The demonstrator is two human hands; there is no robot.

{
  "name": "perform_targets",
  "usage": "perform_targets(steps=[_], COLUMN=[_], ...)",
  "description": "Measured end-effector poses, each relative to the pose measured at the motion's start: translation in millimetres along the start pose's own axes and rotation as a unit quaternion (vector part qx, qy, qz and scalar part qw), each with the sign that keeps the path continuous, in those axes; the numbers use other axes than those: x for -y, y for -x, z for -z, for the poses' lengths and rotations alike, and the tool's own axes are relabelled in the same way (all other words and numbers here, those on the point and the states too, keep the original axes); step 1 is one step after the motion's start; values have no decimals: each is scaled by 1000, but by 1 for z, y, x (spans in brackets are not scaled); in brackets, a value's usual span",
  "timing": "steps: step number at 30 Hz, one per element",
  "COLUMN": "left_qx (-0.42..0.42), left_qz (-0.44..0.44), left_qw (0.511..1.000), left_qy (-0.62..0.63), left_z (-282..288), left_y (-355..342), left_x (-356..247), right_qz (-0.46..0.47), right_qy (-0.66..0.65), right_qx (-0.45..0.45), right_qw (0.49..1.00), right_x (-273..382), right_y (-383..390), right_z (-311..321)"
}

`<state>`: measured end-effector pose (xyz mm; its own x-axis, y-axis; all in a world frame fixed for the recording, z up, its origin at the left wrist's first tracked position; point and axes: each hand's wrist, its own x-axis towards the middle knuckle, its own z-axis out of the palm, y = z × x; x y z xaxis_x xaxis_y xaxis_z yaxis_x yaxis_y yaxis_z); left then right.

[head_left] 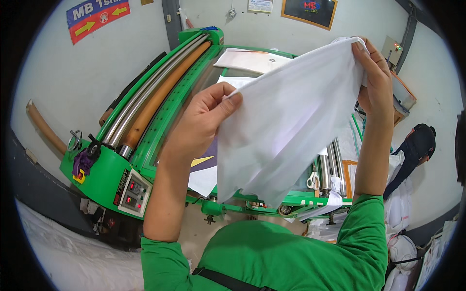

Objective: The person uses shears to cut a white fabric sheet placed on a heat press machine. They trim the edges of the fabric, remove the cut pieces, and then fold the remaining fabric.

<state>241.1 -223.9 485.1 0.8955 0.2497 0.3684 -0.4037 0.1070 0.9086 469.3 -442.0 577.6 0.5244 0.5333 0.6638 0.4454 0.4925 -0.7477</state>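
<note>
Between my two raised hands hangs a piece of white fabric (pixel 286 121), its upper edge stretched on a slant from lower left to upper right. My left hand (pixel 201 114) pinches one corner between thumb and fingers. Higher up, my right hand (pixel 373 72) grips the other end, with some cloth bunched behind it. The fabric's lower edge falls loose in front of the green roller machine (pixel 162 116) and hides much of its bed. Partly covered behind my left forearm lies a white sheet with a dark and yellow print (pixel 204 169).
White-handled scissors (pixel 313 180) rest at the machine's front right, beside metal rollers (pixel 335 165). A control panel (pixel 134 194) with red displays is at the left end. Folded white cloth (pixel 250 60) lies on the far bed. A dark cap (pixel 421 140) hangs at the right.
</note>
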Motion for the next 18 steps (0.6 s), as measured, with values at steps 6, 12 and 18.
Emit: perform_targets(steps=[6, 12, 18], left_qx=[134, 77, -140], left_qz=[49, 267, 178], left_qw=[958, 920, 923], left_qy=[-250, -276, -310], left_z=[-6, 32, 96], left_y=[21, 93, 168], left_x=[18, 110, 114], right_qz=[153, 99, 15], right_qy=[393, 392, 403], right_qx=[-96, -94, -74], right_qw=[902, 910, 912], right_x=[4, 26, 12], right_y=[-18, -36, -58], right_z=[6, 41, 90])
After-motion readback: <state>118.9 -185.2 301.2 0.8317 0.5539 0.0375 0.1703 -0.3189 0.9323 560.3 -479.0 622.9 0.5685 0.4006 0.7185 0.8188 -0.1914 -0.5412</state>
